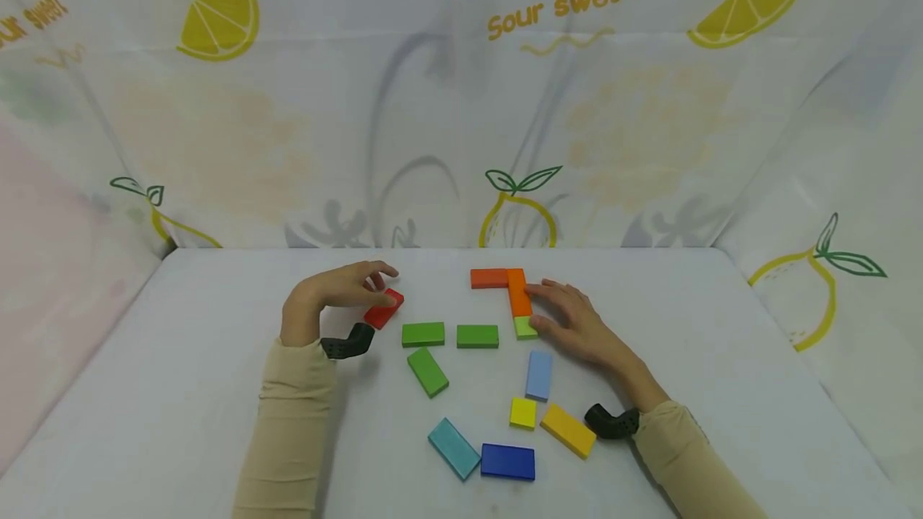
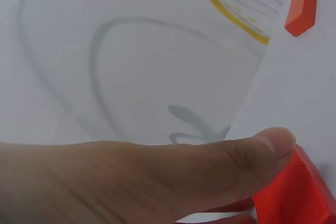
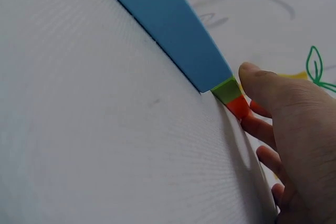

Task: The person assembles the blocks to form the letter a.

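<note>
At the left, my left hand (image 1: 339,287) pinches a red block (image 1: 379,315). The left wrist view shows the thumb (image 2: 236,163) lying along an edge of this block, with the other fingers mostly hidden below. On the right, my right hand (image 1: 586,333) rests with loosely bent fingers beside a bright orange block (image 1: 517,291) and a small light green block (image 1: 524,330) joined end to end. Its thumb is at the light green block and its index finger at the orange one. A red-orange block (image 1: 489,279) meets the orange block's upper left side at a right angle.
Two green blocks (image 1: 423,334) lie in a row between the hands, a third green block (image 1: 428,372) slanted below. Nearer are a light blue block (image 1: 538,376), a small yellow block (image 1: 522,413), an amber block (image 1: 568,431), a teal block (image 1: 454,448) and a dark blue block (image 1: 508,463).
</note>
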A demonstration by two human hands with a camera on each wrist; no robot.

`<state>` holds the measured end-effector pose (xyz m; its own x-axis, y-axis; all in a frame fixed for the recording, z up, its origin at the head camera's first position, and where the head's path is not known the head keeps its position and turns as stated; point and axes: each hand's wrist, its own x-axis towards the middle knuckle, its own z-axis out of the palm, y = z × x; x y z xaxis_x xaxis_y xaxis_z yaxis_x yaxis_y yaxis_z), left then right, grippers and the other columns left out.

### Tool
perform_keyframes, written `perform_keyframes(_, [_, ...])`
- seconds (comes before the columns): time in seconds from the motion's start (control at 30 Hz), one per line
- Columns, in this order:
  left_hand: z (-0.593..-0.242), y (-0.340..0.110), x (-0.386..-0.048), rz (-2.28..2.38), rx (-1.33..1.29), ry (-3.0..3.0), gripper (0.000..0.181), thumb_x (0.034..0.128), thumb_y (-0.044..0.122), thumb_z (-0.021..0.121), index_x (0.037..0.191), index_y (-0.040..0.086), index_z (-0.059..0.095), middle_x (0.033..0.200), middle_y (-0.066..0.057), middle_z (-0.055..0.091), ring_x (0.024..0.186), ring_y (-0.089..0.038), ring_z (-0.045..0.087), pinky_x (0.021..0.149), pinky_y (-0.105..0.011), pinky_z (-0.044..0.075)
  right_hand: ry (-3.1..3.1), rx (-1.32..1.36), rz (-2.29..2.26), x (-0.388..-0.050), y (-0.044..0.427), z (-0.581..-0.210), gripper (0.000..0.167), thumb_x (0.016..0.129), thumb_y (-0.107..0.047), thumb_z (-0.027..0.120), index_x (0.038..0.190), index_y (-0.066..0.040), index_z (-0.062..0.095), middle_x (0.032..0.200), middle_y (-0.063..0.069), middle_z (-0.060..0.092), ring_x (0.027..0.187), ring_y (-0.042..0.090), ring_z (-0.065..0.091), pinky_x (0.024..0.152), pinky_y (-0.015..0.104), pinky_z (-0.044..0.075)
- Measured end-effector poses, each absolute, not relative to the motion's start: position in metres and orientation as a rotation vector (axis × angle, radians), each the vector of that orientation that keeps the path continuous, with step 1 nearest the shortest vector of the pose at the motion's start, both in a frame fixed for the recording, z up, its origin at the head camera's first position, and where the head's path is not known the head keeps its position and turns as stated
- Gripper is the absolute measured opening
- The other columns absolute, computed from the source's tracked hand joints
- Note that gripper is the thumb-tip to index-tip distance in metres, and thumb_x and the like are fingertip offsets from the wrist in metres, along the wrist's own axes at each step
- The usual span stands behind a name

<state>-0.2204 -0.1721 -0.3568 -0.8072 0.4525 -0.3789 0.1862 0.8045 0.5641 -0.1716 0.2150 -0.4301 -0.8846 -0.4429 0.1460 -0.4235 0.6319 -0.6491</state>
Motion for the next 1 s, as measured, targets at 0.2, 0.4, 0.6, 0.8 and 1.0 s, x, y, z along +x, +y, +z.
perform_keyframes(0.2, [-0.3577, -0.1736, -0.2216, 0.688, 0.515, 2.479, 0.049, 0.0891, 0.027, 0.061, 0.135, 0.014, 0.049, 0.123, -0.014, 0.055, 0.114, -0.029, 0.052, 0.094, -0.044, 0.044, 2.816, -0.743, -1.096, -0.1724, 0.2163, -0.4312, 0.052, 0.092, -0.032, 0.059, 0.140, -0.017, 0.045, 0.147, 0.008, 0.042, 0.142, 0.032, 0.025, 0.115, 0.055, 0.008])
perform_keyframes(0.4, [-0.3588, -0.1736, -0.2212, 0.732, 0.535, 2.449, 0.046, 0.0888, 0.017, 0.060, 0.134, 0.017, 0.051, 0.123, -0.014, 0.054, 0.114, -0.031, 0.053, 0.092, -0.043, 0.045, 2.818, -0.753, -1.095, -0.1729, 0.2167, -0.4316, 0.051, 0.092, -0.032, 0.059, 0.140, -0.017, 0.045, 0.146, 0.007, 0.043, 0.142, 0.031, 0.026, 0.115, 0.054, 0.008])
perform_keyframes(0.6, [-0.3601, -0.1718, -0.2207, 0.747, 0.514, 2.431, 0.044, 0.0879, 0.010, 0.058, 0.130, 0.021, 0.056, 0.124, -0.014, 0.052, 0.114, -0.031, 0.053, 0.088, -0.039, 0.047, 2.829, -0.770, -1.087, -0.1733, 0.2173, -0.4315, 0.051, 0.092, -0.029, 0.060, 0.139, -0.015, 0.046, 0.144, 0.007, 0.046, 0.141, 0.030, 0.028, 0.116, 0.053, 0.009])
perform_keyframes(0.8, [-0.3619, -0.1718, -0.2213, 0.757, 0.465, 2.435, 0.037, 0.0878, 0.012, 0.060, 0.124, 0.020, 0.062, 0.120, -0.015, 0.055, 0.110, -0.029, 0.051, 0.083, -0.035, 0.048, 2.836, -0.793, -1.083, -0.1751, 0.2177, -0.4333, 0.051, 0.092, -0.029, 0.060, 0.139, -0.016, 0.046, 0.144, 0.007, 0.046, 0.141, 0.030, 0.028, 0.116, 0.053, 0.009])
perform_keyframes(1.0, [-0.3628, -0.1722, -0.2218, 0.756, 0.472, 2.446, 0.035, 0.0880, 0.014, 0.061, 0.123, 0.017, 0.062, 0.116, -0.014, 0.057, 0.106, -0.027, 0.052, 0.081, -0.034, 0.047, 2.836, -0.797, -1.088, -0.1751, 0.2169, -0.4351, 0.051, 0.093, -0.030, 0.060, 0.140, -0.017, 0.046, 0.144, 0.007, 0.046, 0.141, 0.030, 0.028, 0.115, 0.053, 0.010])
